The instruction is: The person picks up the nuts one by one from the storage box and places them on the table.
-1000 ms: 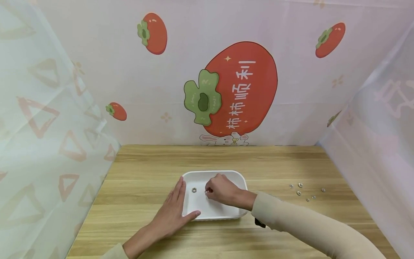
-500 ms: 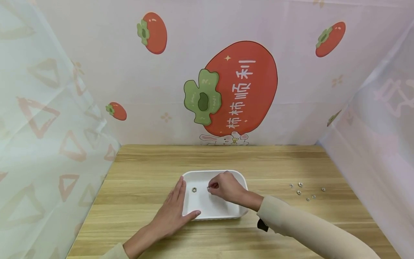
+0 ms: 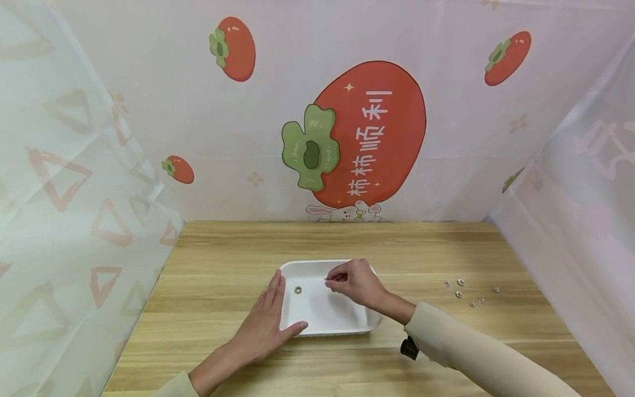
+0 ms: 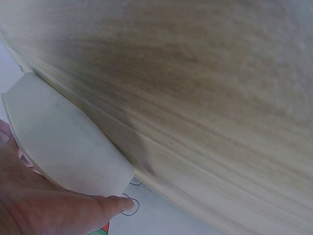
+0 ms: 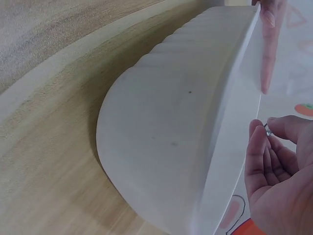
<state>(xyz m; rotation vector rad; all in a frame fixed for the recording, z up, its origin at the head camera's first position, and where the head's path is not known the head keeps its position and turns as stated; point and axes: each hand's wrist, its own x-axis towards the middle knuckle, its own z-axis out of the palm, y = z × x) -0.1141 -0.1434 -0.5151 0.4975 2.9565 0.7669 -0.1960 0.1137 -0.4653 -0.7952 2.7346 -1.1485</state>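
A white rectangular tray (image 3: 329, 320) lies on the wooden table. My left hand (image 3: 263, 325) rests along its left side, fingers straight at the rim and thumb over the near left corner. The left wrist view shows that hand (image 4: 54, 205) against the tray's wall (image 4: 68, 137). Over the right part of the tray, my right hand (image 3: 359, 284) pinches a small shiny metal nut (image 3: 326, 281) between thumb and forefinger. Most of this nut (image 5: 268, 130) is covered by the fingertips in the right wrist view. Another nut (image 3: 298, 290) lies inside the tray, towards the left.
Several small metal nuts (image 3: 458, 295) are scattered on the table (image 3: 421, 248) to the right of the tray. Patterned cloth (image 3: 238, 127) stands behind the table and along both sides. A dark wrist device (image 3: 409, 348) hangs below the right sleeve.
My right hand has moved up and to the right over the tray, with the nut pinched in its fingertips. The left hand and the nut in the tray have stayed put.
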